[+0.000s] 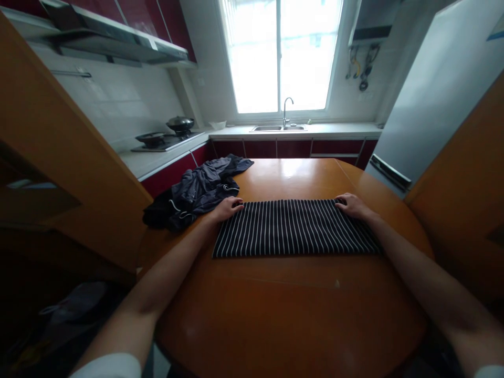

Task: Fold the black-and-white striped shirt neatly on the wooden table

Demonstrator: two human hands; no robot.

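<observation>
Striped cloth: the black cloth with white stripes (291,228) lies flat as a wide band on the wooden table (287,310), between the two forearms.
Left hand: this hand (228,209) is at the far left corner; its fingers are bent nearly closed and seem to pinch the cloth between thumb and fingers.
Right hand: this hand (353,206) is at the far right corner, half curled, and seems to pinch the edge in the same manner.
Far edge: I judge it is good to pull both corners outward with equal force, so that the edge is straight and the stripes run without waves; on the right they bend a little.
Dark garments: the crumpled pile (200,184) is just beside the left hand, so the fingers should take care not to catch it.
Hidden parts: the fingertips under the cloth, and how many layers it has. The right forearm covers the near right corner.
Hard to make out: the window (279,58) is too bright, and the lower left is very dark.
</observation>
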